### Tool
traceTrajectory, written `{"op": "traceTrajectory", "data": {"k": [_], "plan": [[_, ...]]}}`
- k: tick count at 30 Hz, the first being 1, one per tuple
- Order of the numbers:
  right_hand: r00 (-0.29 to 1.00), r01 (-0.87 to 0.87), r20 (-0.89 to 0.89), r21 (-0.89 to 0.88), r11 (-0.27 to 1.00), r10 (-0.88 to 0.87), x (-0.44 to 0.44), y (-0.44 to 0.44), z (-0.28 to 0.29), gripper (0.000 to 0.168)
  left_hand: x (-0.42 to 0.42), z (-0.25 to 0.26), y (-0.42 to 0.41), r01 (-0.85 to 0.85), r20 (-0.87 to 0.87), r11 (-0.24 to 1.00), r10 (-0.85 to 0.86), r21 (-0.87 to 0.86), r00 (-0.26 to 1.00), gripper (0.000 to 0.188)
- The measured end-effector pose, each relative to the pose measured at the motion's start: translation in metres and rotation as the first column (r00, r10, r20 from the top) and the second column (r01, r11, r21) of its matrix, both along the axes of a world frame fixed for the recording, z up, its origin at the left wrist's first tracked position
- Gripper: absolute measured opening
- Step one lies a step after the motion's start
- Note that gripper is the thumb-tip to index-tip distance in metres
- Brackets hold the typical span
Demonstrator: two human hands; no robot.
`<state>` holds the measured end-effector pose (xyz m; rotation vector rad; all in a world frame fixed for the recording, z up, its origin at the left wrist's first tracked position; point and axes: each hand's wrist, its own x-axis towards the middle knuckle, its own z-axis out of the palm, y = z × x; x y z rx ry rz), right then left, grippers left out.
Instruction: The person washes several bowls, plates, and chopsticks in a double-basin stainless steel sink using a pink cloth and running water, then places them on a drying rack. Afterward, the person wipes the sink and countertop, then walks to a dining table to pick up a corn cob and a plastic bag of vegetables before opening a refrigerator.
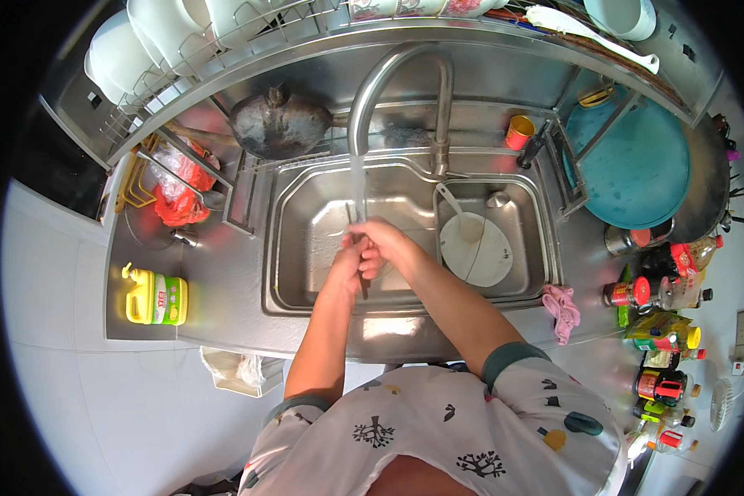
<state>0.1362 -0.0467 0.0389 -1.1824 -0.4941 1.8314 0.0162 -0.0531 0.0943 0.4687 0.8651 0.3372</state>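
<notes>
Water runs from the curved steel faucet (367,93) onto both hands over the left basin of the steel sink (297,266). My left hand (347,263) is closed around a thin dark utensil (364,288), perhaps chopsticks or a knife; its ends show above and below the fingers. My right hand (377,239) touches the left one at the upper part of this utensil, fingers curled; whether it grips the utensil too is hidden. In the smaller right basin lie a white plate (490,263), a pale spoon or ladle (451,199) and a metal ladle (498,199).
A yellow detergent bottle (156,299) stands on the left counter, a pink cloth (561,313) at the sink's right corner. Behind are a dark wok (279,127) and a red-yellow cup (519,132). A rack with white bowls (121,59) hangs above; a teal lid (632,161) leans at right.
</notes>
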Motion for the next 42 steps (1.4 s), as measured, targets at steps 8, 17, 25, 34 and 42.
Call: {"op": "traceTrajectory", "data": {"k": [8, 17, 25, 34, 42], "plan": [[0.810, 0.555, -0.211, -0.027, 0.831, -0.548, -0.005, 0.058, -0.051, 0.022, -0.039, 0.023, -0.034, 0.080, -0.029, 0.995, -0.082, -0.057, 0.996, 0.017], [0.935, 0.251, 0.251, 0.026, 0.968, -0.249, -0.016, 0.019, -0.022, 0.021, -0.016, -0.013, 0.012, 0.013, 0.088, 0.974, 0.007, -0.226, 0.996, 0.023], [0.888, 0.437, -0.192, 0.065, 0.897, -0.419, 0.004, 0.043, -0.028, 0.015, -0.020, -0.013, 0.022, 0.209, -0.046, 0.977, -0.207, 0.035, 0.977, 0.020], [0.733, 0.651, -0.228, -0.034, 0.758, -0.640, -0.003, 0.058, -0.023, 0.020, -0.069, 0.003, 0.011, 0.324, -0.121, 0.935, -0.308, 0.147, 0.944, 0.025], [0.876, 0.410, -0.319, 0.100, 0.906, -0.361, -0.034, 0.023, -0.023, 0.026, -0.044, -0.012, 0.034, 0.250, -0.074, 0.967, -0.245, 0.053, 0.967, 0.024]]}}
